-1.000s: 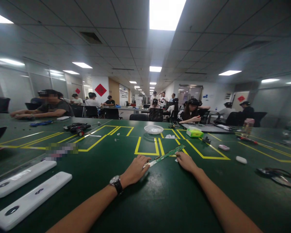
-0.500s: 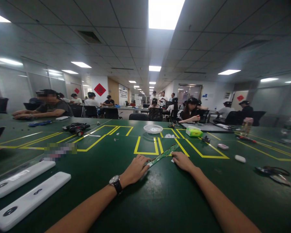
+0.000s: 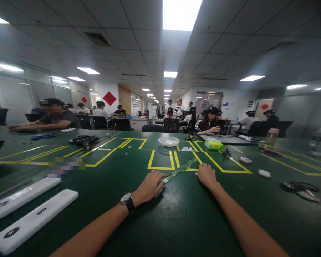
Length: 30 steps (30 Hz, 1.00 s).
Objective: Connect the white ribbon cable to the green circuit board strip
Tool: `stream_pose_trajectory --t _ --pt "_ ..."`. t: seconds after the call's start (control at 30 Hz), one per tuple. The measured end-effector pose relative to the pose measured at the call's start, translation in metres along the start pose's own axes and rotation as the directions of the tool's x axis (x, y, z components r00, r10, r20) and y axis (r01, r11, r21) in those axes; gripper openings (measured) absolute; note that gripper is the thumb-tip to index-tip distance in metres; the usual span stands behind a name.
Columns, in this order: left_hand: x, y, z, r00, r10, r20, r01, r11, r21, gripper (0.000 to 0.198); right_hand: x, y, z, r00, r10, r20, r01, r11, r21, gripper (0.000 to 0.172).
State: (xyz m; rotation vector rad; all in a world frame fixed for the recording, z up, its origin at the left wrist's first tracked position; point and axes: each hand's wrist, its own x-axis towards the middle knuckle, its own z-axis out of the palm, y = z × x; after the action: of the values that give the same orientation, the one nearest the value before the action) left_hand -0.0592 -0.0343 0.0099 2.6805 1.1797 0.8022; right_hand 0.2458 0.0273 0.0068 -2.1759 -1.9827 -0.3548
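Observation:
A long, narrow green circuit board [image 3: 180, 170] slants away from me over the green table. My left hand [image 3: 150, 185], with a watch on its wrist, is closed around the board's near end. To the right of the board's far end is my right hand [image 3: 207, 175], its fingers curled together. A small white piece [image 3: 196, 174] peeks out at the left side of those fingers, too small to name. Between the right hand and the board there is a gap. Beyond the board stands a clear ribbed dish [image 3: 168, 142].
Two long white cases [image 3: 34, 221] lie at the left. Farther off are a power tool [image 3: 85, 141], a green tissue pack [image 3: 214, 144] and yellow tape lines [image 3: 160, 169]. A white case [image 3: 264, 174] and a dark cable [image 3: 301, 187] lie right. Several people sit beyond.
My right hand has moved right, away from the board's far end, and the small white piece has shifted with it. My left hand and the board stay nearly still.

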Motion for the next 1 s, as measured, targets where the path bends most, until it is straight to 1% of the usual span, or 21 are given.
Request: stream_pose_trajectory --t 0.07,0.13,0.2,0.27,0.33,0.4,0.53,0.6,0.7,0.77,0.83,0.93,1.0 --pt "0.0 0.001 0.0 1.0 0.003 0.001 -0.002 1.0 -0.004 0.033 -0.002 -0.008 -0.002 0.992 -0.109 -0.064 0.111 0.993 0.027 0.039" --pt "0.001 0.002 0.001 1.0 0.005 -0.004 -0.005 1.0 -0.007 0.033 -0.007 -0.023 -0.004 0.961 -0.263 -0.083 0.27 0.959 0.084 0.042" --pt "0.001 0.001 0.002 1.0 0.005 -0.016 -0.005 1.0 -0.005 0.032 -0.013 -0.04 -0.005 0.914 -0.401 -0.055 0.405 0.9 0.16 0.045" --pt "0.001 0.0 0.003 0.999 -0.001 -0.035 0.001 1.0 0.002 0.032 -0.019 -0.053 -0.005 0.863 -0.506 0.004 0.493 0.842 0.219 0.048" --pt "0.001 -0.002 0.003 0.999 -0.006 -0.052 0.007 1.0 0.012 0.031 -0.024 -0.061 -0.006 0.825 -0.562 0.062 0.531 0.808 0.257 0.05" --pt "0.001 -0.003 0.004 0.998 -0.007 -0.064 0.008 1.0 0.021 0.03 -0.027 -0.062 -0.01 0.811 -0.579 0.084 0.538 0.795 0.281 0.049" --pt "0.001 -0.003 0.004 0.998 0.001 -0.069 0.001 1.0 0.02 0.03 -0.031 -0.059 -0.021 0.795 -0.606 0.028 0.565 0.757 0.33 0.044" --pt "0.001 -0.003 0.005 0.997 0.001 -0.072 0.001 1.0 0.019 0.03 -0.033 -0.061 -0.025 0.788 -0.615 -0.002 0.581 0.744 0.33 0.038" --pt "0.001 -0.004 0.005 0.997 -0.007 -0.079 0.009 1.0 0.02 0.03 -0.038 -0.067 -0.026 0.794 -0.606 -0.051 0.589 0.745 0.315 0.024" --pt "0.0 -0.004 0.005 0.997 -0.009 -0.081 0.011 1.0 0.016 0.031 -0.04 -0.072 -0.024 0.805 -0.589 -0.076 0.579 0.75 0.32 0.021" --pt "0.0 -0.004 0.004 0.997 -0.007 -0.082 0.008 1.0 0.011 0.031 -0.042 -0.075 -0.022 0.846 -0.526 -0.086 0.523 0.791 0.318 0.022" --pt "0.0 -0.002 0.003 0.997 -0.002 -0.072 0.002 1.0 0.005 0.032 -0.043 -0.079 -0.018 0.935 -0.346 -0.076 0.354 0.899 0.257 0.033" --pt "0.001 -0.002 0.003 0.998 -0.008 -0.058 0.008 1.0 -0.003 0.032 -0.043 -0.08 -0.017 0.964 -0.263 -0.035 0.264 0.944 0.2 0.041"
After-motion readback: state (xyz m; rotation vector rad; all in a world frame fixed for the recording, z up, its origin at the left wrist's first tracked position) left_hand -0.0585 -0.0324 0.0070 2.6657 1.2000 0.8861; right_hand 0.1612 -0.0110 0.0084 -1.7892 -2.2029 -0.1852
